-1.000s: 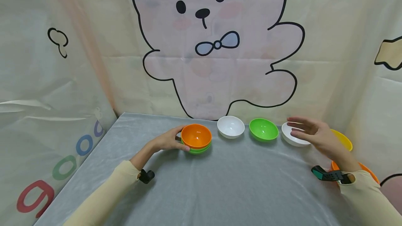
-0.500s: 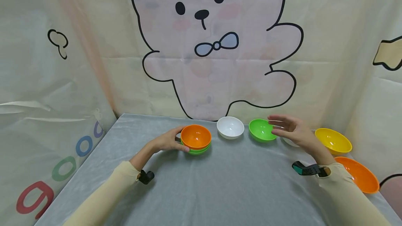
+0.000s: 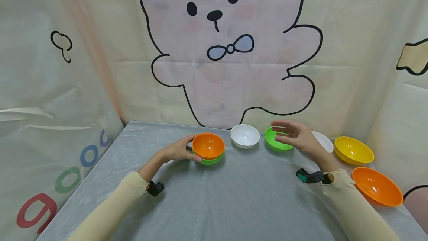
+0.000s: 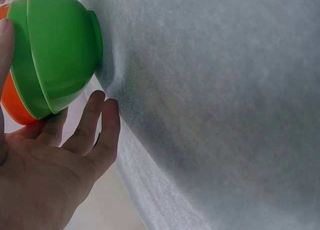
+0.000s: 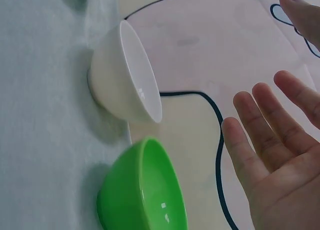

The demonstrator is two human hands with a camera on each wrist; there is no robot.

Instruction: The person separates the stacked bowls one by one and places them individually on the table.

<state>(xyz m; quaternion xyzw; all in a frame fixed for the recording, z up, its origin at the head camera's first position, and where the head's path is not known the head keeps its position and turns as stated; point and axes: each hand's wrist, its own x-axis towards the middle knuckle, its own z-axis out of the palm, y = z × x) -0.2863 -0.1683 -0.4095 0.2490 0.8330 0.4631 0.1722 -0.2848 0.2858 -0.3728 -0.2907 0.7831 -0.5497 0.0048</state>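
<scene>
My left hand (image 3: pixel 178 150) holds a small stack at its left side, thumb in front and fingers behind. An orange bowl (image 3: pixel 208 145) sits on top, and green bowls (image 4: pixel 62 54) are nested beneath it. My right hand (image 3: pixel 299 137), fingers spread and holding nothing, hovers over a green bowl (image 3: pixel 275 142) and partly hides it. In the right wrist view, that green bowl stands beside a white bowl (image 5: pixel 112 74), both apart from the fingers. The same white bowl (image 3: pixel 245 136) is between the stack and the green bowl in the head view.
Right of my right hand stand another white bowl (image 3: pixel 323 142), partly hidden, a yellow bowl (image 3: pixel 354 151) and a larger orange bowl (image 3: pixel 378 187) near the right edge. A grey cloth (image 3: pixel 227 203) covers the table. A printed curtain (image 3: pixel 234 92) hangs close behind the bowls.
My right hand has moved left, from over the right white bowl to over the green bowl, uncovering the yellow and large orange bowls. My left hand keeps its hold on the stack.
</scene>
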